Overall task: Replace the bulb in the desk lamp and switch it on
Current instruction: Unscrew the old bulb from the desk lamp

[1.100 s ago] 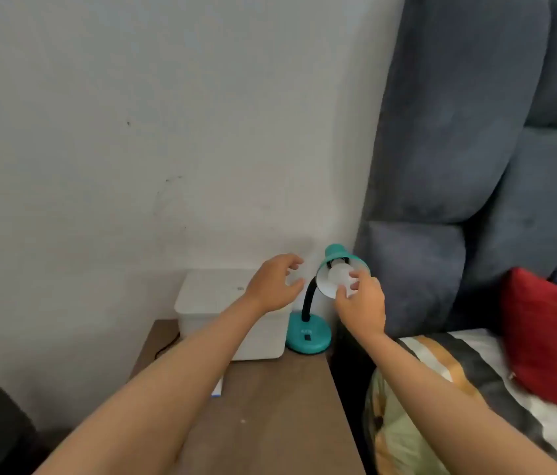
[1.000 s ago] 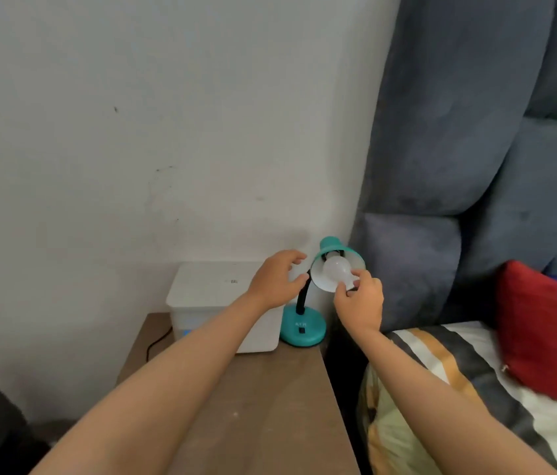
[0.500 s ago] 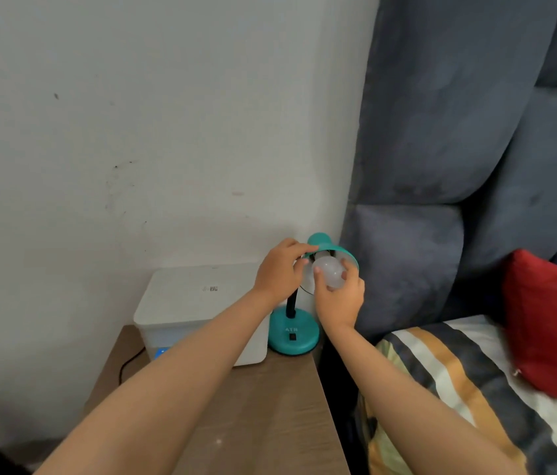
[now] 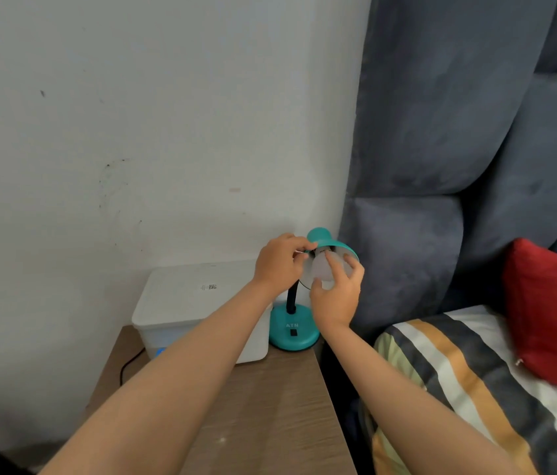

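Observation:
A small teal desk lamp [image 4: 292, 332] stands at the back right corner of the bedside table, its shade [image 4: 321, 237] tilted toward me. A white bulb [image 4: 321, 269] sits inside the shade, unlit. My left hand [image 4: 279, 264] grips the left rim of the shade. My right hand [image 4: 337, 296] wraps its fingers around the bulb from below and from the right. The bulb's base is mostly hidden by my fingers and the shade.
A white lidded plastic box [image 4: 195, 303] stands left of the lamp against the wall. A black cable [image 4: 130, 363] runs down behind the wooden table [image 4: 270, 406]. A grey padded headboard [image 4: 441, 166], striped bedding [image 4: 458, 371] and a red pillow [image 4: 544, 313] lie to the right.
My left hand has moved from open air onto the shade's rim. My right hand has shifted its fingers further around the bulb. The camera has moved closer and turned slightly left.

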Available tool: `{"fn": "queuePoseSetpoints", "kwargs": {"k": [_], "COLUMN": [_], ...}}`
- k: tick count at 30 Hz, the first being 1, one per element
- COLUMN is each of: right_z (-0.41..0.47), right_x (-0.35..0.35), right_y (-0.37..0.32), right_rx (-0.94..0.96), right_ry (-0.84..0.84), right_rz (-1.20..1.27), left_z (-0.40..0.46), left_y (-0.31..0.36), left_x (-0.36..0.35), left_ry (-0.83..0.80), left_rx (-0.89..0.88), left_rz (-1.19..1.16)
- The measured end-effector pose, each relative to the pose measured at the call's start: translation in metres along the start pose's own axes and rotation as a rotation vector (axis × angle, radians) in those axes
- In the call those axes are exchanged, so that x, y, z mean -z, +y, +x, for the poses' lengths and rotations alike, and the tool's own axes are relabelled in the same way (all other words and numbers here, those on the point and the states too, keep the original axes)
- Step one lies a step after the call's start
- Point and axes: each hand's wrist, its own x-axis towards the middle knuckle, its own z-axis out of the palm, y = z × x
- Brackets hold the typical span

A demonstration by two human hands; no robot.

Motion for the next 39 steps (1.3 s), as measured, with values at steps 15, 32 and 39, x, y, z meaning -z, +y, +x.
{"fn": "queuePoseSetpoints", "kwargs": {"k": [15,32,39], "right_z": [-0.006,-0.009,-0.004], "right_x": [-0.005,-0.004,-0.005], "right_y": [-0.008,-0.016,-0.017], "right_rx": [-0.159,-0.543,-0.544], "right_ry": [0.052,0.089,0.073], "right_rz": [0.15,0.413,0.396], "left_z": [-0.002,-0.005,-0.005], "left_y": [0.0,-0.002,-0.004], "left_x": [0.001,-0.003,-0.004], "left_ry": [-0.019,0.019,0.032], "left_rx": [0.032,0.027,0.025], "left_rz": [-0.036,-0.068,-0.089]}}
